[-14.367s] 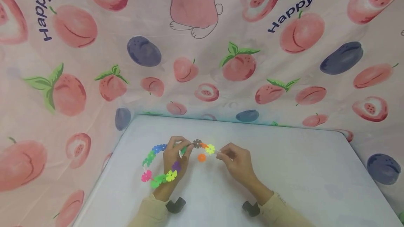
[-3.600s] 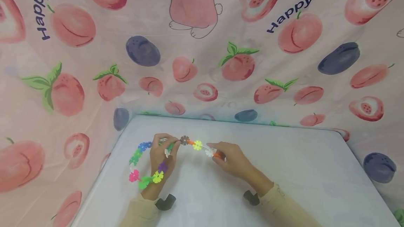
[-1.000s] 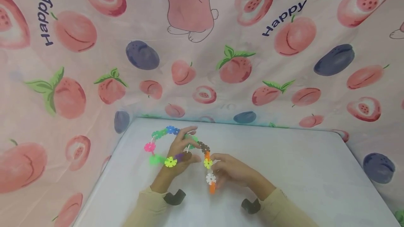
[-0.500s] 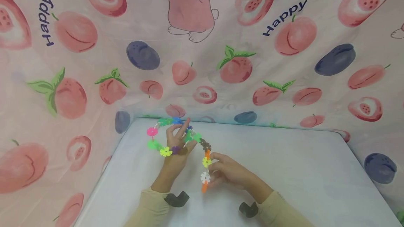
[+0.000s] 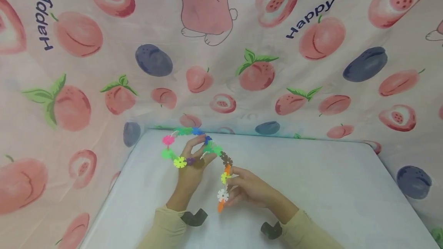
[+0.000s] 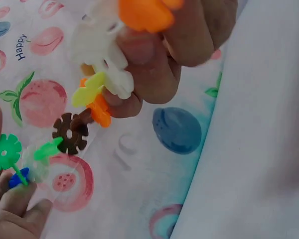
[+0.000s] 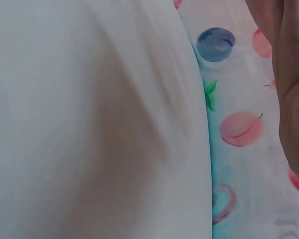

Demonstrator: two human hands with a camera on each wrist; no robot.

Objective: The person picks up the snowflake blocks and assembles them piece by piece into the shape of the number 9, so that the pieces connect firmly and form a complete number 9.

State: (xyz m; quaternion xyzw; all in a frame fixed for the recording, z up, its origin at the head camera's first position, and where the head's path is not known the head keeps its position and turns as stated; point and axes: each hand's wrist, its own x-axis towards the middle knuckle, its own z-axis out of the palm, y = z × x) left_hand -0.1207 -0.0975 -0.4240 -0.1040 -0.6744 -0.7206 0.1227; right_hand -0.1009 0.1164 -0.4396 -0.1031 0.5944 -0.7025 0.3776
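Note:
A chain of colourful notched plastic discs (image 5: pixel 180 162) hangs between my two hands in the head view. Its left part curves in a loop round my left hand (image 5: pixel 191 172), whose fingers hold it near the blue and green discs. A pink disc (image 5: pixel 168 140) lies at the loop's far left. From the brown discs (image 5: pixel 226 160) the chain drops toward me through orange, yellow and white to an orange end disc (image 5: pixel 220 206). My right hand (image 5: pixel 254 189) pinches this tail. The left wrist view shows its fingers on white discs (image 6: pixel 97 45); the right wrist view shows only the hand's edge (image 7: pixel 294 99).
A white table (image 5: pixel 328 195) lies below both hands. A fruit-print cloth (image 5: pixel 242 118) rises behind the table's back edge and along its sides. Black curved pieces (image 5: pixel 194 217) sit at both wrists, by the beige sleeves (image 5: pixel 164 226).
Over the last second the loop and my left hand have moved up and away, and the left fingers have bent in. The tail's end, held straighter and sideways earlier, now hangs down by my right hand.

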